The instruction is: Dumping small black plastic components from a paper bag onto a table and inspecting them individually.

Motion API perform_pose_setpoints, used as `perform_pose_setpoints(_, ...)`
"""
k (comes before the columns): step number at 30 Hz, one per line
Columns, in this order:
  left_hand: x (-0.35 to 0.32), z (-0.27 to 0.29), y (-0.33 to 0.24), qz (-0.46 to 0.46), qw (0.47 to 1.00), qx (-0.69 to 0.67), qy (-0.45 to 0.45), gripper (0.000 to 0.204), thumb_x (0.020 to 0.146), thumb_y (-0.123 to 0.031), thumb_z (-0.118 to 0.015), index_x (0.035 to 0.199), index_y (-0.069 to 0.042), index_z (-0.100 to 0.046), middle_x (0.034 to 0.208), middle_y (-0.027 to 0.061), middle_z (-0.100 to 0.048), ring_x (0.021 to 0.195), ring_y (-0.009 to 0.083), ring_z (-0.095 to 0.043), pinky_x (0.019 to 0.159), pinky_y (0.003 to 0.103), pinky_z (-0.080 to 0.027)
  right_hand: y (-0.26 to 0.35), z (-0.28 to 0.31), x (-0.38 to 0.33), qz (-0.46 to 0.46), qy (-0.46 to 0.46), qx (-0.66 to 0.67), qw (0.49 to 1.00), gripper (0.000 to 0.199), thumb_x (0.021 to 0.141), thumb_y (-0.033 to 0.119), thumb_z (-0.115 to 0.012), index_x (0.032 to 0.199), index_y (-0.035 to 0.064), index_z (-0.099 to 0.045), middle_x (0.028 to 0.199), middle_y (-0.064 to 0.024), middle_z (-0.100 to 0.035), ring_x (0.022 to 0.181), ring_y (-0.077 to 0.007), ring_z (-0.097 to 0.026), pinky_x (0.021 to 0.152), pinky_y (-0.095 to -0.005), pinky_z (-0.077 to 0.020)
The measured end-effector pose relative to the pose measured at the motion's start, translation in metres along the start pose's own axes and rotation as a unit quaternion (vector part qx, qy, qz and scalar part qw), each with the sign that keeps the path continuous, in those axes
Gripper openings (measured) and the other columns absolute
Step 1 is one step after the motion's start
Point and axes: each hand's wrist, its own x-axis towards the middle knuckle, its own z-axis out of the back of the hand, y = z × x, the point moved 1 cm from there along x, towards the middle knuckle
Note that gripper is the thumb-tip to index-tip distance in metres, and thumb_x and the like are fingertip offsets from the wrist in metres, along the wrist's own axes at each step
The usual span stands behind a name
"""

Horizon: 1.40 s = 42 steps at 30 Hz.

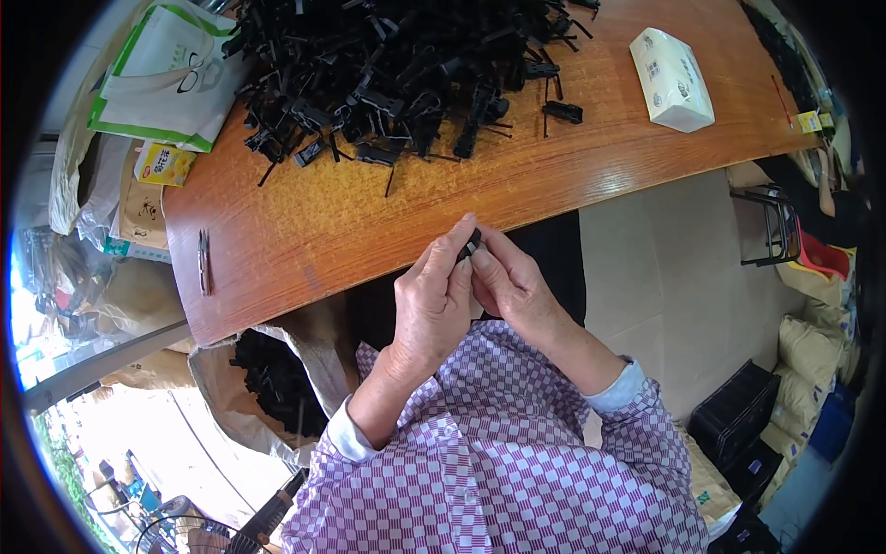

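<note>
A small black part (pixel 472 243) is pinched between my two hands, just off the table's near edge; the fingers cover most of it, so its exact kind is hidden. My left hand (pixel 432 291) closes on it from the left, fingers bent and thumb pressed in. From the other side my right hand (pixel 513 282) grips it with thumb and forefinger. Beyond the hands, a big heap of black plastic parts (pixel 388 83) with thin arms or prongs covers the far middle of the table. One loose black part (pixel 563 112) lies right of the heap.
The brown wooden table (pixel 369 222) curves across the view. On it are a tissue pack (pixel 672 81), tweezers (pixel 205 263), a yellow box (pixel 166 164) and a white-green bag (pixel 166 78). An open sack (pixel 221 397) of black parts stands below left. Black crates (pixel 736 411) stand right.
</note>
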Motion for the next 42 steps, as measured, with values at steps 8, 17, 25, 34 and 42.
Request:
perform_pose_setpoints(8, -0.003, 0.001, 0.005, 0.055, 0.991, -0.112, 0.042, 0.041, 0.087, 0.005, -0.049, 0.126, -0.004, -0.048, 0.097, 0.0136, -0.063, 0.087, 0.0224, -0.065, 0.075, 0.029, -0.052, 0.036, 0.044, 0.012, 0.083, 0.12, -0.332, 0.932, 0.031, 0.092, 0.016, -0.054, 0.118, -0.0013, -0.052, 0.103, -0.0132, -0.064, 0.092, -0.0174, -0.062, 0.081, -0.0296, -0.0474)
perform_pose_setpoints(17, -0.013, 0.012, 0.018, 0.352, 0.592, -0.717, 0.111, 0.018, 0.094, -0.026, -0.051, 0.102, -0.01, -0.051, 0.092, 0.0124, -0.058, 0.087, 0.025, -0.061, 0.076, 0.032, -0.052, 0.064, 0.127, 0.072, 0.209, -0.219, -0.694, 0.653, 0.029, 0.086, 0.014, -0.06, 0.112, 0.0068, -0.05, 0.073, -0.0164, -0.062, 0.065, -0.035, -0.061, 0.055, -0.0415, -0.0463)
perform_pose_setpoints(25, -0.024, 0.003, 0.033, 0.326, 0.665, -0.659, 0.132, 0.033, 0.093, -0.04, -0.05, 0.095, -0.008, -0.057, 0.093, 0.0122, -0.059, 0.062, 0.0157, -0.049, 0.052, 0.025, -0.038, 0.063, 0.061, 0.024, 0.339, -0.049, -0.609, 0.715, 0.031, 0.078, -0.001, -0.063, 0.107, 0.0038, -0.052, 0.08, -0.0161, -0.063, 0.068, -0.0341, -0.063, 0.057, -0.0384, -0.0484)
perform_pose_setpoints(34, -0.025, 0.023, 0.043, 0.234, 0.593, -0.737, 0.225, 0.054, 0.088, -0.036, -0.061, 0.125, 0.001, -0.047, 0.091, 0.0142, -0.063, 0.059, 0.0099, -0.056, 0.044, 0.018, -0.037, 0.041, 0.0, 0.008, 0.416, 0.142, -0.603, 0.666, 0.029, 0.072, 0.012, -0.069, 0.099, 0.0089, -0.058, 0.068, -0.002, -0.053, 0.052, -0.0168, -0.057, 0.044, -0.029, -0.0458)
perform_pose_setpoints(42, -0.036, 0.028, 0.041, 0.275, 0.543, -0.764, 0.216, 0.043, 0.089, -0.022, -0.061, 0.126, -0.005, -0.048, 0.091, 0.0151, -0.063, 0.061, 0.0117, -0.059, 0.046, 0.017, -0.041, 0.034, -0.003, 0.01, 0.436, 0.18, -0.555, 0.685, 0.031, 0.077, 0.015, -0.069, 0.104, 0.009, -0.058, 0.073, -0.0031, -0.057, 0.054, -0.0177, -0.058, 0.046, -0.0275, -0.0464)
